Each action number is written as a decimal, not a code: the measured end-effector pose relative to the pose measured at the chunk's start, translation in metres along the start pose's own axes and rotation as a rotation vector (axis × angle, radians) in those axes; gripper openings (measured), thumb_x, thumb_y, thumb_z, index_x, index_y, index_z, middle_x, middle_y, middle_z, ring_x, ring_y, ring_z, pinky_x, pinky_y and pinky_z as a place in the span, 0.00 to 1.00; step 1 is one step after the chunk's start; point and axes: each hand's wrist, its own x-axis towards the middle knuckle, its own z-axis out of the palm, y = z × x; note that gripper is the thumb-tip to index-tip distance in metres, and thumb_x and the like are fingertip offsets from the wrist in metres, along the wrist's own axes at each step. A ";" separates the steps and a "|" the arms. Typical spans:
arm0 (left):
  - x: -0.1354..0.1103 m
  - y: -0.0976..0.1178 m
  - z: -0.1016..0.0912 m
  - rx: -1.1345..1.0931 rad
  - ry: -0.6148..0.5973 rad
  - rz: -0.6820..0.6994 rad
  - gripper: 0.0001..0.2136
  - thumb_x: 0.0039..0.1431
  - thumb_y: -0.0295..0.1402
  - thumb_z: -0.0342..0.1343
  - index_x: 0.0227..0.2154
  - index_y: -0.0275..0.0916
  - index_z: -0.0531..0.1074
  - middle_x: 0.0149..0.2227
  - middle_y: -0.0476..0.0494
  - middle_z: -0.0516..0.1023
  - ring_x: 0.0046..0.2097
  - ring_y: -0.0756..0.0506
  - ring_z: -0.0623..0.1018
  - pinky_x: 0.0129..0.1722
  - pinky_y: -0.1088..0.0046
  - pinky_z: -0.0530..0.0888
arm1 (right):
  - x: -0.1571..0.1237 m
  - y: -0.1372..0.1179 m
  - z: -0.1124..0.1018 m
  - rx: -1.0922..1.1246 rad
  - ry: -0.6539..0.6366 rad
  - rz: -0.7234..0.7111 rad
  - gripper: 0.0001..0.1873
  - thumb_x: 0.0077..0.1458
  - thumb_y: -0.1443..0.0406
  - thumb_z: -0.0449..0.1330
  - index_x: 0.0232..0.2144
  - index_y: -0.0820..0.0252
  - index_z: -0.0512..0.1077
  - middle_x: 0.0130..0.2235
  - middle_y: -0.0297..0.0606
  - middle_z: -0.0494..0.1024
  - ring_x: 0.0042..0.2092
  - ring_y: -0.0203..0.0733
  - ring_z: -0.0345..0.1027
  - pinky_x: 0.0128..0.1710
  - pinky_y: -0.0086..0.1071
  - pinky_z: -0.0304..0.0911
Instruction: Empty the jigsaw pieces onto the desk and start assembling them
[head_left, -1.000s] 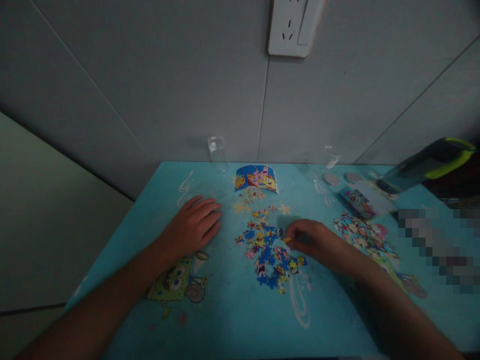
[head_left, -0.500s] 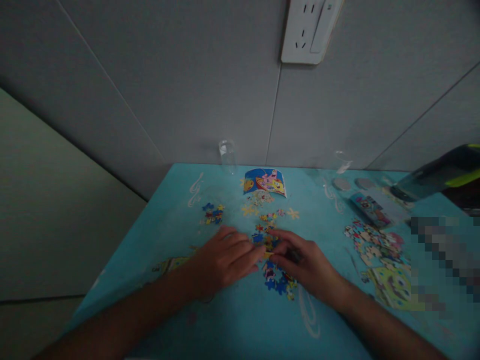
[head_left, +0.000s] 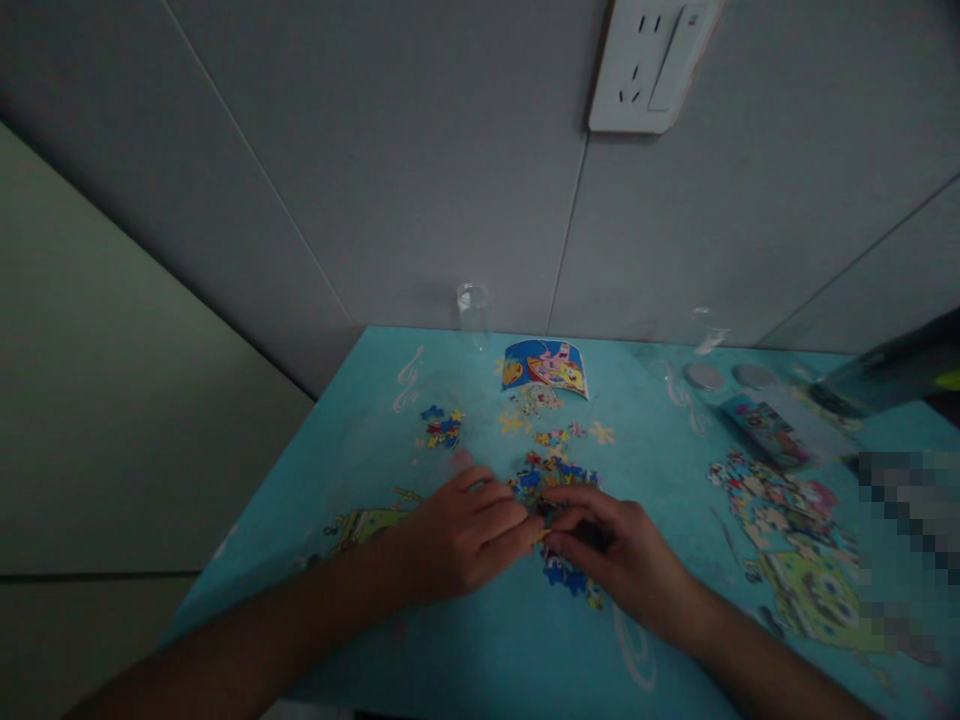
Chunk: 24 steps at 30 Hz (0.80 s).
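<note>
Puzzle pieces [head_left: 559, 478] in a loose, bright heap at the middle of the blue table [head_left: 480, 650], partly hidden under both hands. Left hand [head_left: 461, 535] palm down, fingers half curled, tips meeting those of the right hand [head_left: 619, 555] over the near edge of the heap. Right hand likewise half closed, thumb and forefinger drawn together. Too dark and small to tell whether either grips a piece. Just beyond the left hand, a small cluster of pieces [head_left: 442, 428], apart from the heap. Farther back, a cartoon picture card [head_left: 546, 365] and a clear glass tube [head_left: 472, 303] near the wall. Well to the right, a partly joined puzzle [head_left: 780, 492] and a small box [head_left: 765, 430].
</note>
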 end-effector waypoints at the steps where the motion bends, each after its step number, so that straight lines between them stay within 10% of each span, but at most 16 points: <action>1: -0.001 -0.001 0.001 0.000 0.000 -0.004 0.10 0.67 0.27 0.56 0.50 0.34 0.72 0.39 0.43 0.80 0.43 0.45 0.77 0.49 0.59 0.72 | 0.000 -0.001 0.000 -0.017 -0.001 -0.009 0.18 0.62 0.63 0.64 0.54 0.51 0.71 0.34 0.31 0.81 0.33 0.35 0.74 0.35 0.29 0.70; 14: -0.040 -0.090 -0.005 0.200 -0.071 -0.484 0.09 0.67 0.32 0.54 0.47 0.40 0.76 0.53 0.38 0.75 0.51 0.39 0.76 0.53 0.52 0.73 | 0.009 0.010 -0.040 -0.519 0.101 -0.177 0.10 0.66 0.64 0.57 0.45 0.54 0.77 0.40 0.41 0.79 0.42 0.44 0.73 0.44 0.41 0.70; 24: -0.038 -0.088 0.000 0.184 -0.078 -0.516 0.09 0.66 0.31 0.55 0.46 0.39 0.76 0.53 0.37 0.74 0.52 0.38 0.75 0.54 0.52 0.73 | 0.014 0.013 -0.020 -0.691 0.085 -0.168 0.12 0.64 0.61 0.60 0.48 0.55 0.79 0.43 0.45 0.77 0.44 0.48 0.71 0.46 0.45 0.71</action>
